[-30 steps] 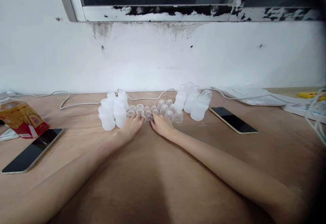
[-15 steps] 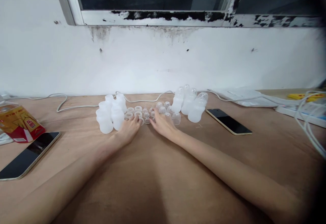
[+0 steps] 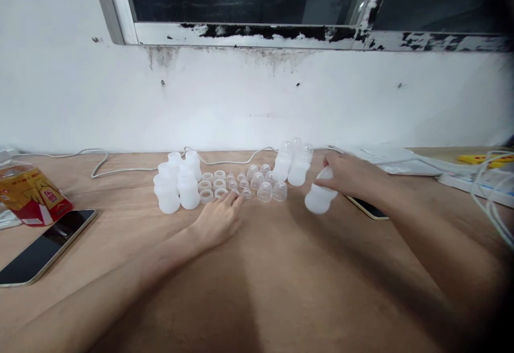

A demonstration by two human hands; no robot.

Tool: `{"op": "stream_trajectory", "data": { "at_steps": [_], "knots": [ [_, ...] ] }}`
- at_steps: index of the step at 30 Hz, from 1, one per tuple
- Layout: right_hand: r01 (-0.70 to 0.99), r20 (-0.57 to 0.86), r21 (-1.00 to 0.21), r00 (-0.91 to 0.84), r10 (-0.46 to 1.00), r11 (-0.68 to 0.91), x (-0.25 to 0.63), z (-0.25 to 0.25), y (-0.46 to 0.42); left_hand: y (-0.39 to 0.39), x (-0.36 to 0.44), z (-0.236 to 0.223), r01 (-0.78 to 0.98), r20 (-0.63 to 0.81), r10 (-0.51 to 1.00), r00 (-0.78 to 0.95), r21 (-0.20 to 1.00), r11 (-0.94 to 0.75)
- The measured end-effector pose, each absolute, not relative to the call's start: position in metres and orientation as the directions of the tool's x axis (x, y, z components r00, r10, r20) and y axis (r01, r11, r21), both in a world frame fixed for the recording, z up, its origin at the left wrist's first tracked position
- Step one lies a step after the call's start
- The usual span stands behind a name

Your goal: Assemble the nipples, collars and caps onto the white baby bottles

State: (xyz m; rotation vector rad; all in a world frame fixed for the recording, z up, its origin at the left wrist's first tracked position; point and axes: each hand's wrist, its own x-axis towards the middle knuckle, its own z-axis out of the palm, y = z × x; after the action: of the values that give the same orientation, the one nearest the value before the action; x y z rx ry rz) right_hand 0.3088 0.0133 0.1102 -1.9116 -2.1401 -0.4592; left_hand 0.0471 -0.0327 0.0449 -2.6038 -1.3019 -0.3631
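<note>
My right hand point(image 3: 348, 176) is closed around the upper part of a milky-white feeding bottle point(image 3: 318, 198) with a clear dome cap, tilted at the right of the group. Two or more similar capped bottles point(image 3: 297, 170) stand just left of it. My left hand point(image 3: 220, 218) lies low on the table, fingers stretched forward, at the front of the white collar rings point(image 3: 206, 196) and the small clear bottle teats point(image 3: 243, 183). Its fingertips touch or nearly touch them. Clear dome caps point(image 3: 265, 192) stand right of the teats. Uncapped white bottles point(image 3: 188, 192) cluster left of the rings.
A phone point(image 3: 369, 208) lies partly hidden under my right forearm; another phone point(image 3: 46, 248) is at the left beside a red and yellow carton point(image 3: 34, 195). A white cable point(image 3: 225, 162) runs along the wall. A power strip point(image 3: 476, 187) with cables is at the right.
My right hand has left the clear caps and teats, moved right and taken hold of the front capped bottle. My left hand has shifted slightly right and nearer me, uncovering the rings.
</note>
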Motion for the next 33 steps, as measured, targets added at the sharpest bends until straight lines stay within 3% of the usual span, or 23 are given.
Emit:
{"op": "stream_trajectory", "data": {
  "at_steps": [2,4,8,11,15,19,27,30,33],
  "knots": [
    [0.965,0.259,-0.025,-0.246,0.934,0.261,0.288,0.114,-0.007,-0.042,0.054,0.052,0.778,0.400,0.743,0.536,0.107,-0.619],
    [0.905,0.254,-0.181,-0.335,0.908,0.384,0.261,0.113,-0.026,-0.049,0.061,0.058,0.726,0.426,0.748,0.510,0.253,-0.639],
    [0.747,0.109,-0.543,-0.391,0.914,0.385,0.218,0.094,-0.045,-0.055,0.066,0.057,0.685,0.308,0.805,0.508,0.423,-0.594],
    [0.582,0.069,-0.738,-0.436,0.897,0.340,0.209,0.068,-0.041,-0.054,0.059,0.050,0.720,0.311,0.812,0.495,0.376,-0.583],
    [0.419,0.150,-0.828,-0.474,0.867,0.373,0.213,0.041,-0.030,-0.049,0.047,0.047,0.766,0.237,0.785,0.573,0.187,-0.616],
    [0.433,0.261,-0.754,-0.493,0.830,0.495,0.216,0.037,-0.027,-0.044,0.044,0.050,0.761,0.226,0.781,0.583,0.183,-0.622],
    [0.575,0.366,-0.441,-0.585,0.723,0.689,0.236,0.073,-0.031,-0.035,0.042,0.052,0.723,0.200,0.848,0.490,0.450,-0.524],
    [0.746,0.321,-0.324,-0.491,0.810,0.581,0.265,0.076,-0.014,-0.027,0.031,0.055,0.706,0.247,0.895,0.372,0.551,-0.446],
    [0.929,0.121,-0.117,-0.339,0.933,0.352,0.285,0.062,0.006,-0.021,0.023,0.057,0.654,0.291,0.913,0.287,0.637,-0.409]
  ]
}}
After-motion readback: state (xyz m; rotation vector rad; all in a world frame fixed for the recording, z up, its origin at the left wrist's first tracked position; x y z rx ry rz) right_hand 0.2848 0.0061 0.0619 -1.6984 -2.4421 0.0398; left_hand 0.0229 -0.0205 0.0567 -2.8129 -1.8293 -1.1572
